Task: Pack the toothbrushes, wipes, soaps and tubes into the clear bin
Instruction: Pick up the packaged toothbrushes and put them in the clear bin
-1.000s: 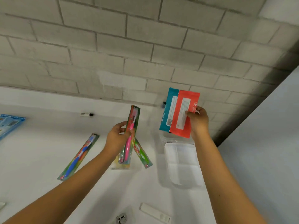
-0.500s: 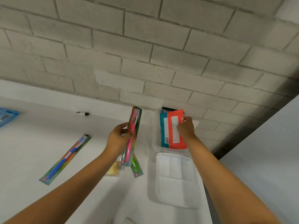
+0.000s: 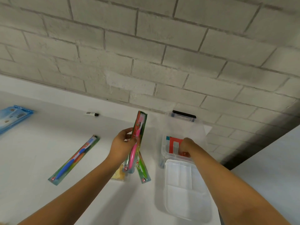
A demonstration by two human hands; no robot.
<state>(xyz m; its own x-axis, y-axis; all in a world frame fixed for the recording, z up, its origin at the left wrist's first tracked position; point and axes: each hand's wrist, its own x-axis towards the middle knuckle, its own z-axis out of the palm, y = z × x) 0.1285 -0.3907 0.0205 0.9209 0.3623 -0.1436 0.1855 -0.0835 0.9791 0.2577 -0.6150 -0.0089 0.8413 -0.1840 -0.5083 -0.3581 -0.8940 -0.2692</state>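
Fingers (image 3: 182,151), right hand (image 3: 189,146), grip wipes (image 3: 172,144) in clear bin (image 3: 199,135); left hand (image 3: 121,146) holds toothbrush (image 3: 138,132).

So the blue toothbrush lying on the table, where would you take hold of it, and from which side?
Probably mid-length, pinching across the narrow width of the blue toothbrush pack, coming from above. It lies flat and slanted on the table, long and thin, with bare surface along both long edges, so fingers can likely close on them there.
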